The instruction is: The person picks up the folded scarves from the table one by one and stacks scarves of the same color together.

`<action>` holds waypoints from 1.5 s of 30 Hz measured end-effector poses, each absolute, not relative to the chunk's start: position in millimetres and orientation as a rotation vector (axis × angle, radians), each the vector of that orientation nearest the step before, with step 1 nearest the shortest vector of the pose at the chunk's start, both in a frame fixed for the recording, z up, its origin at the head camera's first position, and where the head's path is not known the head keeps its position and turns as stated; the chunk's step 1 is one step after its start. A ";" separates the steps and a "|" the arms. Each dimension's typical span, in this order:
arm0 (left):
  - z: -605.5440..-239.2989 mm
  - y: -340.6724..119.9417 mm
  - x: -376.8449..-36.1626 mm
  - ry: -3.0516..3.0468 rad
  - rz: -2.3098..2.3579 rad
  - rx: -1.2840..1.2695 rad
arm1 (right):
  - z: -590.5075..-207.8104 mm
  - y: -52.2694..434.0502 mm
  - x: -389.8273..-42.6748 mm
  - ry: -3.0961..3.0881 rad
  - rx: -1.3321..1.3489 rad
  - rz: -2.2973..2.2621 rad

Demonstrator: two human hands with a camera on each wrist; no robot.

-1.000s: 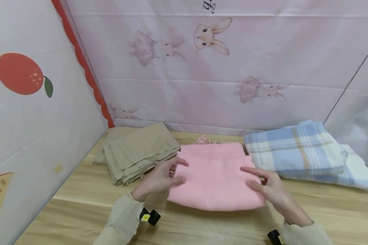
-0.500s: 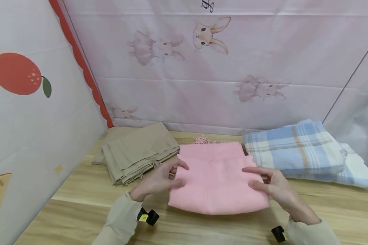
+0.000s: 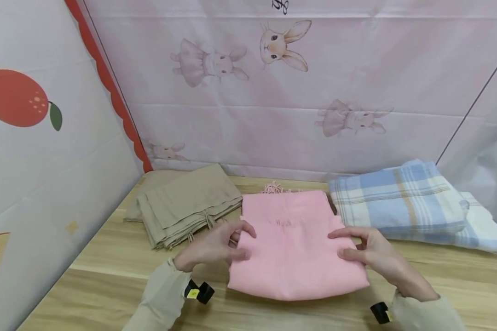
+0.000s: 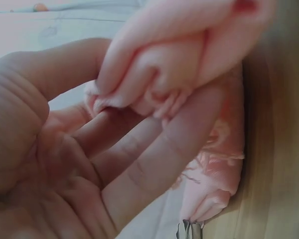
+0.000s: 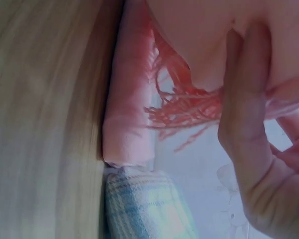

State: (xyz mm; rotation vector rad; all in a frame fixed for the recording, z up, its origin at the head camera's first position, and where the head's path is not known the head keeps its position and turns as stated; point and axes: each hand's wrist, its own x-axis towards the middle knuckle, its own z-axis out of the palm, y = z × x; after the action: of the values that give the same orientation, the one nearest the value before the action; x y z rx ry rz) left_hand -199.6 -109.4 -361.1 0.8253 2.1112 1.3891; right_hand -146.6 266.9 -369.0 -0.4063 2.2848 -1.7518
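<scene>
A folded pink scarf (image 3: 294, 264) is held by both hands, one at each side edge. My left hand (image 3: 213, 246) grips its left edge, thumb on the upper face and other fingers beneath, as the left wrist view shows. Its right edge is pinched in my right hand (image 3: 372, 253). In the right wrist view, pink fringe (image 5: 189, 109) hangs under the held scarf, which is off the table there. Just behind it, another folded pink scarf (image 3: 287, 202) lies on the table, partly covered in the head view.
Folded tan cloths (image 3: 190, 202) are stacked at the back left. Blue-and-white plaid cloths (image 3: 401, 202) lie stacked at the back right. The wooden table (image 3: 107, 285) meets a fabric backdrop (image 3: 248, 124) with rabbit prints, and a white side panel (image 3: 45, 184) stands left.
The held scarf has shifted toward me, its front edge sagging lower in the head view. My right hand has moved slightly right and nearer. Fringe now shows at the scarf's back edge.
</scene>
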 end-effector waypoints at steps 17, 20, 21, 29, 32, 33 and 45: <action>-373.6 -107.0 -195.8 2.049 1.257 0.725 | -378.9 270.1 -148.7 2.137 -0.475 -1.528; -376.8 -107.4 -197.1 2.076 1.248 0.701 | -384.1 272.1 -150.2 2.139 -0.513 -1.517; -377.9 -107.7 -197.7 2.083 1.251 0.690 | -385.9 272.6 -150.5 2.149 -0.524 -1.515; -387.4 -109.0 -202.6 2.197 1.272 0.661 | -396.9 270.0 -154.3 2.172 -0.481 -1.518; -390.2 -109.0 -203.5 2.276 1.272 0.682 | -399.1 268.1 -155.8 2.199 -0.461 -1.518; -391.1 -109.0 -203.9 2.291 1.276 0.687 | -399.9 267.6 -156.5 2.207 -0.455 -1.521; -393.2 -103.0 -207.9 2.391 1.194 0.696 | -407.4 270.8 -161.3 2.425 -0.649 -1.400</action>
State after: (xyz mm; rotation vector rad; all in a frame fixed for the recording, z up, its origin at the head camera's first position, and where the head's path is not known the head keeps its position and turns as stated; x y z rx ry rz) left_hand -207.9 -103.0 -393.2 0.6955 2.3907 1.1935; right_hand -161.3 270.8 -407.4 -0.6486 2.4250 -1.3995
